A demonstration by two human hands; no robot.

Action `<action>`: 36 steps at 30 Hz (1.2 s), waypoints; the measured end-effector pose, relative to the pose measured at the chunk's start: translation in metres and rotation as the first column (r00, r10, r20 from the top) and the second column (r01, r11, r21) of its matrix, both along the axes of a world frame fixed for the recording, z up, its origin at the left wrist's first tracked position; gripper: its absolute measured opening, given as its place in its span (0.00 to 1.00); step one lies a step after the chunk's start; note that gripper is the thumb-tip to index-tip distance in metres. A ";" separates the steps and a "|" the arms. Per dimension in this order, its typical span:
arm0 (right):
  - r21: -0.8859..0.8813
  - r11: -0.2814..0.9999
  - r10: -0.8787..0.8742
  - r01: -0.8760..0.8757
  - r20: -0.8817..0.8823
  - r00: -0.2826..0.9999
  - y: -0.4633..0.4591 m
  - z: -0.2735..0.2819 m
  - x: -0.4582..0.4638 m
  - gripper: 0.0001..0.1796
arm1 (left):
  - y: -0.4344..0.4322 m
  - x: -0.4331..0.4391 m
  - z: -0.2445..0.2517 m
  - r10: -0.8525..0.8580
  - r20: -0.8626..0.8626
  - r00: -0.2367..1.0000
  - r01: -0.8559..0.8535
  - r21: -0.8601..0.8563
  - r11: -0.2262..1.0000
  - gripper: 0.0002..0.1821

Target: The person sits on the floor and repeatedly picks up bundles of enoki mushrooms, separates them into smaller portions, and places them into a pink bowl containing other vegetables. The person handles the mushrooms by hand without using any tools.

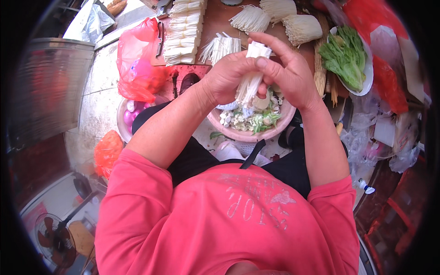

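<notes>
Both hands hold one small bundle of enoki mushrooms (249, 86) above a pink basin (237, 134). My left hand (228, 77) has its fingers around the lower part, as far as the overlap shows. My right hand (283, 70) grips the bundle from the other side, its thumb near the top and its forefinger raised. Vegetable scraps and mushroom pieces (252, 123) lie in the basin below. Beyond the hands, on a brown board (216, 20), are a loose heap of enoki (221, 48), a long row of banded enoki bundles (184, 31) and several thicker clumps (252, 20).
A folding knife or peeler-like tool (160, 38) lies at the board's left edge beside a red plastic bag (137, 62). At right, thin wooden skewers (320, 51) lie near a white plate (368, 74) of green lettuce (345, 56). A second basin (121, 118) stands left.
</notes>
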State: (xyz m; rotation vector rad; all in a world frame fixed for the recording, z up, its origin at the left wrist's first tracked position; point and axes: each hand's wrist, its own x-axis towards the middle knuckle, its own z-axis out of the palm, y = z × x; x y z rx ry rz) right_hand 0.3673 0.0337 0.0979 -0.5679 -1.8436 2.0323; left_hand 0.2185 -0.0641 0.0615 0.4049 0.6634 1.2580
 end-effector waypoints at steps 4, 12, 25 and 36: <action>0.175 0.985 0.007 0.006 -0.074 0.997 0.000 -0.009 -0.006 0.27 | -0.001 0.002 0.002 -0.007 0.105 0.994 0.006 0.009 1.000 0.14; 0.070 0.995 0.073 -0.074 0.015 0.997 -0.001 0.000 -0.004 0.31 | 0.000 0.003 0.005 0.042 0.117 0.992 -0.038 -0.034 0.999 0.16; 0.720 0.654 -0.320 0.231 -0.012 0.947 -0.002 -0.025 -0.013 0.14 | 0.011 0.009 -0.004 0.343 0.120 0.932 -0.318 -0.191 0.929 0.21; 0.747 0.641 -0.367 0.177 0.095 0.925 -0.009 -0.027 -0.016 0.10 | 0.013 0.016 0.000 0.444 0.051 0.895 -0.420 -0.244 0.874 0.19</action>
